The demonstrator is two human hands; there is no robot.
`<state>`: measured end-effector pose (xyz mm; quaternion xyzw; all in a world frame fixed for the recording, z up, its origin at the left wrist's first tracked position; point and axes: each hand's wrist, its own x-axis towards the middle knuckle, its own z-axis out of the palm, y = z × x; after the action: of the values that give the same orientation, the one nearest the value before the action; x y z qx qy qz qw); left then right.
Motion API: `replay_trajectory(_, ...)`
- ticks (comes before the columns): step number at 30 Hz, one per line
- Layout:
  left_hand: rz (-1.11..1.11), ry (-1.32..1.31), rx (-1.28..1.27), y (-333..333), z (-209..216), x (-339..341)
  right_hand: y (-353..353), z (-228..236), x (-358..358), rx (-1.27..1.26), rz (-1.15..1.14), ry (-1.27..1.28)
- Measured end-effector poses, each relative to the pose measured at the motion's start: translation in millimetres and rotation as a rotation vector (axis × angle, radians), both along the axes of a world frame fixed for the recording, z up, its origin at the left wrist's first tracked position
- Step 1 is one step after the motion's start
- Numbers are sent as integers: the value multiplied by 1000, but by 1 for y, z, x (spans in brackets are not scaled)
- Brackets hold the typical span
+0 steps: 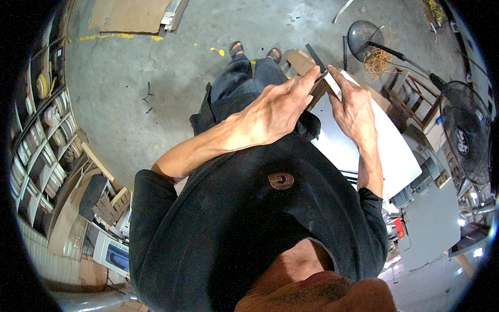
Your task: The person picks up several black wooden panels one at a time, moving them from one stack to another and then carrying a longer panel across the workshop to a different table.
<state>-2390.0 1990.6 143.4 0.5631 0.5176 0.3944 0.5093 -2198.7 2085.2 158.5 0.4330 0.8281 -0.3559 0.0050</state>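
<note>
My left hand (pixel 283 109) reaches across to the right, its fingers long and pressed together. Its fingertips pinch the near end of a thin dark strip (pixel 313 56), which points away toward the floor. Beside it, my right hand (pixel 354 110) holds a narrow white-faced piece (pixel 333 86) between thumb and forefinger. The strip and the white piece meet or nearly meet at the fingertips; whether they are joined I cannot tell. Below my right hand lies a large white panel (pixel 387 151) with a curved look at the rim.
A standing fan (pixel 364 41) with a coiled orange cord (pixel 379 65) is at the far right, and a second dark fan (pixel 465 132) stands nearer. A wooden frame (pixel 416 99) sits between them. Shelves of rolls (pixel 47 135) line the left. Cardboard (pixel 127 15) lies far left.
</note>
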Motion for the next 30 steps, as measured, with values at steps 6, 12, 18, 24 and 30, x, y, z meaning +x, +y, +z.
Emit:
replay_trajectory(6,-26,59,-79,10,5,2,9,11,-6,-124,-26,-122)
replay_trajectory(12,-110,160,-107,21,1,9,9,6,0,-57,31,-108)
replay_trajectory(18,-103,130,-7,38,8,5,10,3,2,-31,42,-56)
replay_trajectory(24,6,310,183,33,-8,17,11,4,0,-11,33,-61)
replay_trajectory(30,-184,-537,-493,54,-4,-5,17,8,3,-66,-9,-49)
